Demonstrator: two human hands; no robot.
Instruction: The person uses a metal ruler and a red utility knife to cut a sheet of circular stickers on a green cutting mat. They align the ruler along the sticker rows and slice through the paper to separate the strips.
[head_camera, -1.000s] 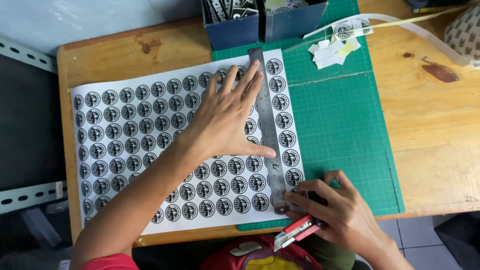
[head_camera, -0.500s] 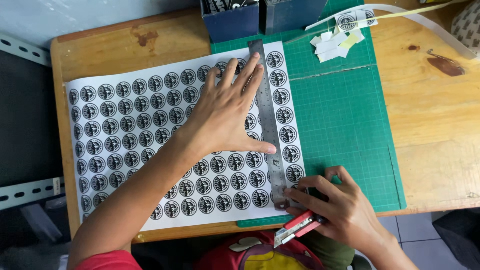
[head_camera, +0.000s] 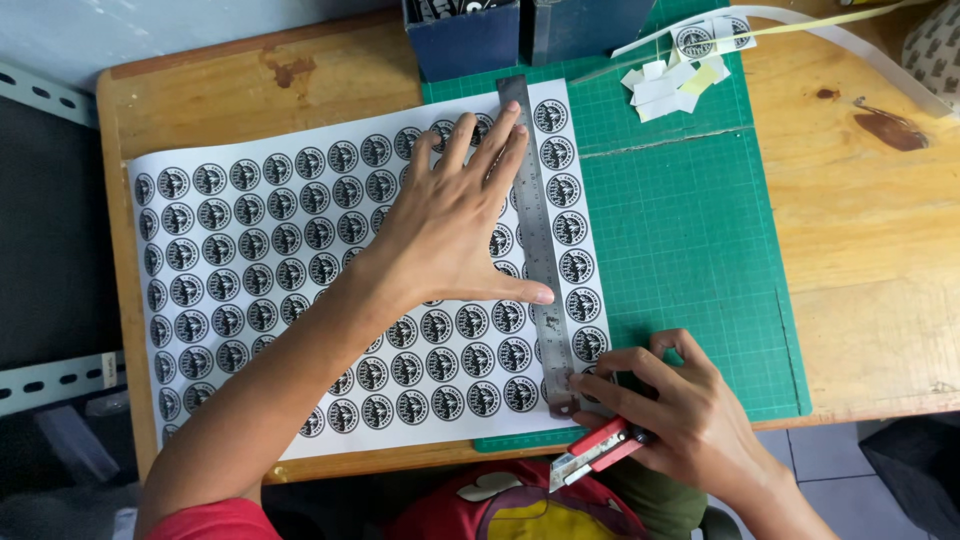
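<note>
Pinching a red cutter (head_camera: 598, 452), the right hand (head_camera: 672, 415) hides its blade tip.

Spread across the left and middle of the desk: a white sheet of stickers (head_camera: 300, 260), printed with rows of round black-and-white labels, right edge overlapping the green mat. Standing at the far edge, side by side: two dark blue boxes (head_camera: 462, 40), the left one holding upright black-and-white cards. Lying on the mat's far right corner: a small white cut piece with round labels (head_camera: 708, 38) of the same black-and-white kind, just beyond a heap of blank white and pale yellow paper scraps (head_camera: 668, 88).
</note>
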